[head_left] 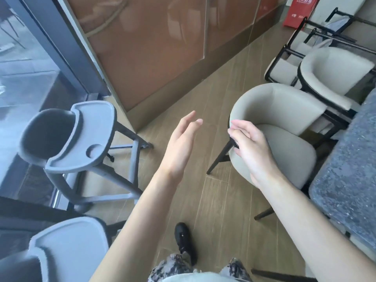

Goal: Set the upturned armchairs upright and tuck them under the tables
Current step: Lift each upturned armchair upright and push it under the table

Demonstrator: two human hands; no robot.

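A beige armchair (pixel 284 123) with black legs stands upright on the wooden floor beside the grey speckled table (pixel 350 176) at the right. My right hand (pixel 250 145) hovers at the left end of its curved backrest, fingers relaxed and holding nothing. My left hand (pixel 181 143) is raised over the floor left of that chair, fingers straight. A second beige armchair (pixel 333 72) stands upright behind the first. Further back, black chair legs (pixel 325 35) stick up from an upturned armchair.
Two grey high chairs with trays stand at the left, one (pixel 81 143) near the glass door and one (pixel 67 251) at the bottom left. A brown wall panel (pixel 152 47) runs along the back. A red sign (pixel 301 11) leans at the top right. My black shoe (pixel 183 239) is on the floor.
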